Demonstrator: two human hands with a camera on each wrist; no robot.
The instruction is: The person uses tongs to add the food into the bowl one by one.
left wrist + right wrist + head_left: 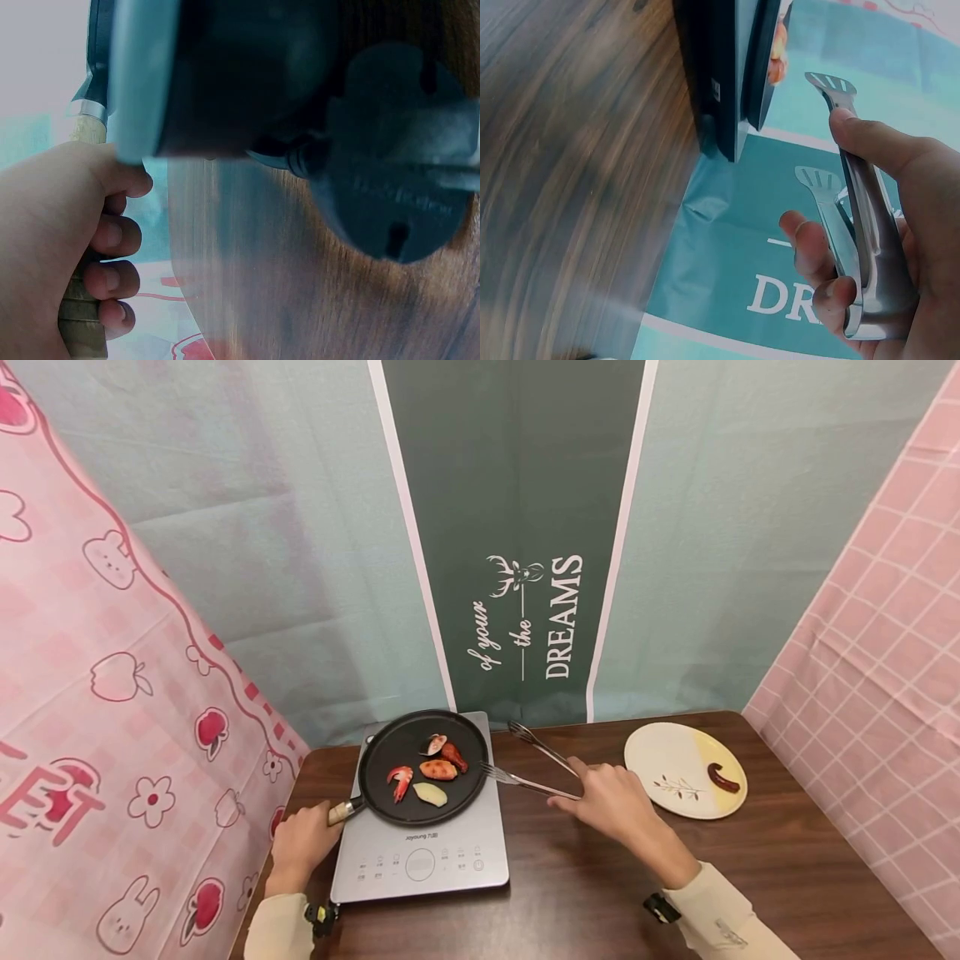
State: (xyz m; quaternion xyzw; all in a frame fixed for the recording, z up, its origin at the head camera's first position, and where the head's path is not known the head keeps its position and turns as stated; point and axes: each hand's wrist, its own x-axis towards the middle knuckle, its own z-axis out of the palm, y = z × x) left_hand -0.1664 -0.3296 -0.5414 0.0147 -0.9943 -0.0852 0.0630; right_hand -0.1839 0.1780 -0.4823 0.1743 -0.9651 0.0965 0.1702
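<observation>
My left hand point(303, 839) grips the wooden handle point(341, 812) of a black frying pan point(393, 743); the left wrist view shows fingers curled round that handle point(81, 322). In the pan lie a shrimp point(401, 783), a pale oval slice point(430, 793), a roasted chicken wing point(438, 769), a drumstick point(454, 757) and a small open shell point(435, 744). My right hand point(618, 802) holds metal tongs point(543, 747), their arms spread apart with nothing between the tips. One slotted tip is beside the pan's right rim. In the right wrist view, thumb and fingers hold the tongs point(866, 225).
The pan sits on a silver induction cooker point(487, 860) on a dark wood table point(570, 893). Right of my right hand, a cream and yellow oval plate point(652, 752) bears a curled brown sausage-like piece point(722, 779). Cloth hangings point(517, 460) stand behind and at both sides.
</observation>
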